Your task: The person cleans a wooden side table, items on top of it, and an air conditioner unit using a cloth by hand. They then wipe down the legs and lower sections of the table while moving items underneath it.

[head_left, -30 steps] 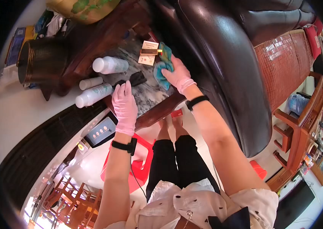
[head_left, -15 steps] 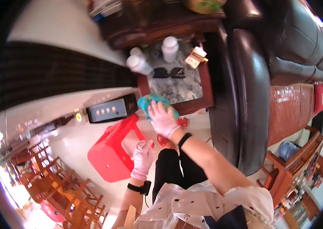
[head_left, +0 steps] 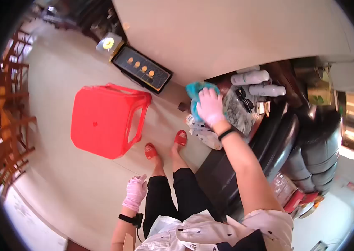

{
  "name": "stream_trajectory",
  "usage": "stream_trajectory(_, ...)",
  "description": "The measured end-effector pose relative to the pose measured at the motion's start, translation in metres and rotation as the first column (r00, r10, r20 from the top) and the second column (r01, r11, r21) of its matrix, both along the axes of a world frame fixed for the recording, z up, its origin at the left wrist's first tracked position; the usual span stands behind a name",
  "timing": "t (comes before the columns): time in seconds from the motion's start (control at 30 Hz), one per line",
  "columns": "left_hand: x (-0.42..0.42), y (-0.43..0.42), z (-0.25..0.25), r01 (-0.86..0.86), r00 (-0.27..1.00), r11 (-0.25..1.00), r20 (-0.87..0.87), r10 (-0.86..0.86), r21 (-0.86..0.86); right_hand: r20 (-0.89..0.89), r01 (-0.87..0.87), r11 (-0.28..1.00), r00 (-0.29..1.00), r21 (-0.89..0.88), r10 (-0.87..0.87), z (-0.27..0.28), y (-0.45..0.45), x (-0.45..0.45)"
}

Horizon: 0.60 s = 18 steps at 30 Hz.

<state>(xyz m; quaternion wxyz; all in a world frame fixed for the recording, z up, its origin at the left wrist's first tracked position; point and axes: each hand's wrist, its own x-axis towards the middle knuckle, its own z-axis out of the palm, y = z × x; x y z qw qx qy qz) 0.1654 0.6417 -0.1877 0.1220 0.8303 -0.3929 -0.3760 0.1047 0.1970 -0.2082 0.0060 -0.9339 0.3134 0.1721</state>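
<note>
My right hand (head_left: 209, 106), in a pale pink glove, presses a teal cloth (head_left: 196, 89) at the near corner of the small marble-topped table (head_left: 236, 113). My left hand (head_left: 136, 191), gloved the same way, hangs low beside my leg with its fingers curled together and nothing seen in them. White bottles (head_left: 250, 78) lie at the far side of the marble in this view. Between them and my right hand is a black object (head_left: 244, 99), and a small card box (head_left: 263, 108) is near the sofa side.
A red plastic stool (head_left: 101, 122) stands on the floor at the left. A black panel with round lights (head_left: 142, 68) leans by the wall. A plastic bag (head_left: 204, 133) is below the table's edge. The dark leather sofa (head_left: 279, 140) is at the right, wooden chairs (head_left: 14, 121) at far left.
The view has swung round to the left. My right hand has moved with the cloth from the marble top to the table's corner. My left hand has drawn back from the table to my side.
</note>
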Motion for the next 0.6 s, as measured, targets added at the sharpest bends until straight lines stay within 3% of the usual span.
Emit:
stream_trajectory(0.03,-0.007,0.01,-0.001,-0.035,0.999,0.999,-0.027,0.035,0.001,-0.332,0.033,0.999,0.943,0.031,-0.021,-0.006,-0.019,0.026)
stream_trajectory(0.1,-0.015,0.032,-0.007,-0.109,0.991,0.989,-0.063,0.116,0.103,-0.672,0.014,0.999,0.74,-0.042,-0.039,0.013,-0.019,0.073)
stream_trajectory(0.13,-0.018,0.044,-0.009,-0.127,0.987,0.982,-0.079,0.139,0.142,-0.724,0.046,0.999,0.688,-0.025,-0.049,0.01,-0.01,0.079)
stream_trajectory(0.17,-0.024,0.056,-0.01,-0.154,0.98,0.978,-0.104,0.169,0.142,-0.74,0.014,0.999,0.672,-0.03,-0.032,0.002,0.009,0.075)
stream_trajectory(0.23,-0.035,0.073,-0.019,-0.322,0.946,0.944,0.0,0.323,0.074,-0.638,-0.196,0.98,0.759,-0.03,0.132,-0.025,0.047,0.049)
stream_trajectory(0.3,-0.047,0.089,-0.027,-0.372,0.927,0.924,-0.005,0.374,0.082,-0.6,-0.309,0.944,0.735,0.116,0.314,-0.045,0.049,0.023)
stream_trajectory(0.33,-0.053,0.096,-0.03,-0.396,0.918,0.912,0.011,0.398,0.104,-0.595,-0.294,0.937,0.725,0.189,0.347,-0.022,0.039,0.034)
stream_trajectory(0.4,-0.062,0.103,-0.037,-0.448,0.892,0.887,-0.013,0.453,0.114,-0.695,-0.229,0.967,0.678,0.111,0.241,-0.008,-0.001,0.06)
stream_trajectory(0.43,-0.07,0.11,-0.037,-0.476,0.875,0.867,-0.022,0.484,0.147,-0.645,-0.242,0.969,0.749,-0.05,0.154,-0.024,-0.035,0.056)
stream_trajectory(0.47,-0.078,0.115,-0.039,-0.503,0.861,0.852,-0.006,0.509,0.144,-0.352,-0.168,0.982,0.927,-0.083,0.129,-0.041,-0.072,0.057)
stream_trajectory(0.5,-0.081,0.111,-0.042,-0.526,0.847,0.838,-0.005,0.532,0.147,-0.595,-0.097,0.994,0.802,-0.042,0.053,-0.04,-0.077,0.07)
stream_trajectory(0.57,-0.093,0.112,-0.036,-0.573,0.807,0.791,-0.022,0.591,0.216,-0.579,-0.096,0.99,0.815,-0.101,0.02,-0.047,-0.066,0.072)
stream_trajectory(0.6,-0.098,0.114,-0.035,-0.568,0.806,0.791,-0.039,0.59,0.228,-0.664,-0.207,0.977,0.739,-0.058,0.117,-0.032,-0.036,0.076)
